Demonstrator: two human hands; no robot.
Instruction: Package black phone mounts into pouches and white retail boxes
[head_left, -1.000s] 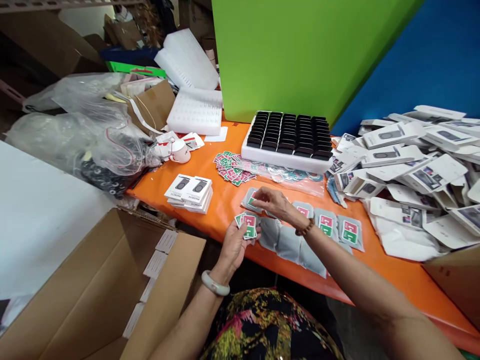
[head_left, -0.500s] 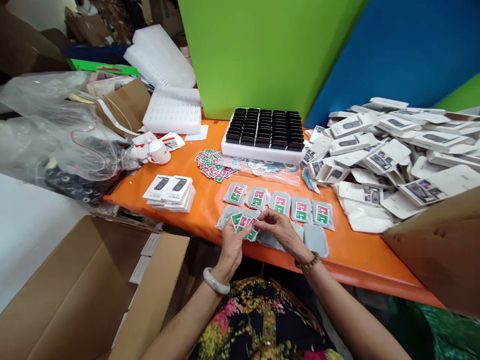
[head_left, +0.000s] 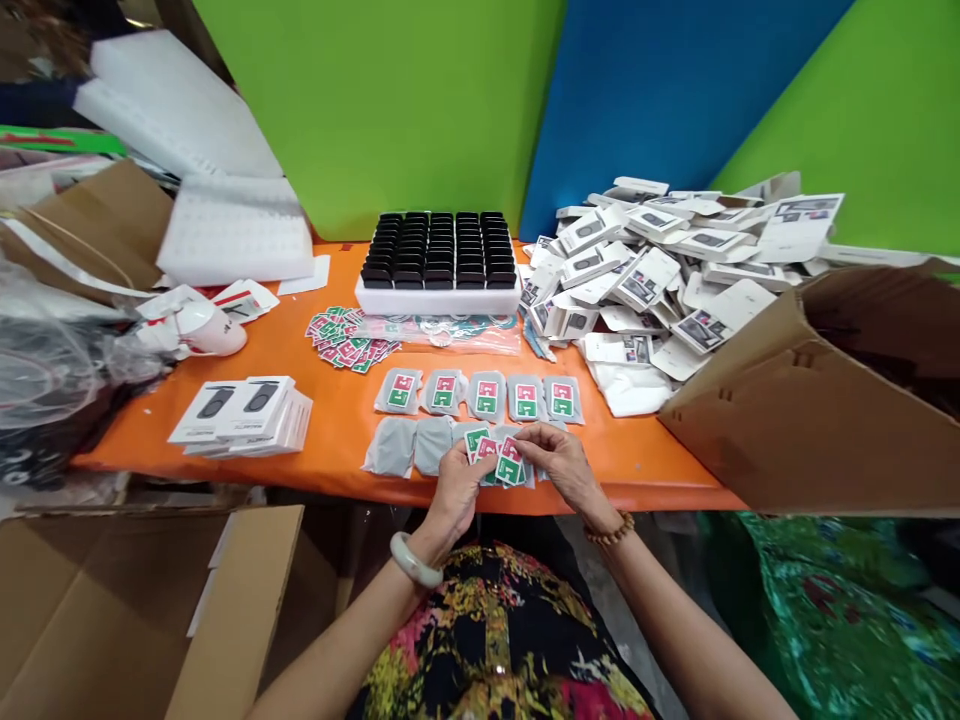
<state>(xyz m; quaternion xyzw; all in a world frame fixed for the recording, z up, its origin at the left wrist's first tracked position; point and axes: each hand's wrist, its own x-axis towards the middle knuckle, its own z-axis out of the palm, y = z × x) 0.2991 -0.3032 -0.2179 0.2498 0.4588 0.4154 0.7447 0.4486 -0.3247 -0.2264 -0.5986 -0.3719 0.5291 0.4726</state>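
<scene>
My left hand (head_left: 459,483) holds a small fan of red-and-green wipe sachets (head_left: 481,446), its thumb across the front. One sachet (head_left: 511,460) at the fan's right side is pinched at its top edge between the fingers of my right hand (head_left: 564,462). Behind the hands lies a row of grey pouches (head_left: 487,397), each with a similar sachet on top. A nearer row of bare grey pouches (head_left: 391,447) runs along the table's front, partly hidden by my hands and the fan.
Loose sachets (head_left: 349,340) are heaped beside a white foam tray (head_left: 439,301) of black devices. White boxes (head_left: 244,415) are stacked at left. More opened boxes (head_left: 645,265) pile up at right, beside a large carton (head_left: 742,430). Another carton (head_left: 232,610) stands below the table's left edge.
The view has swung right, so the table's things sit further left in the picture. The fan stays between my hands, and its right sachet now shows more fully at my right fingertips.
</scene>
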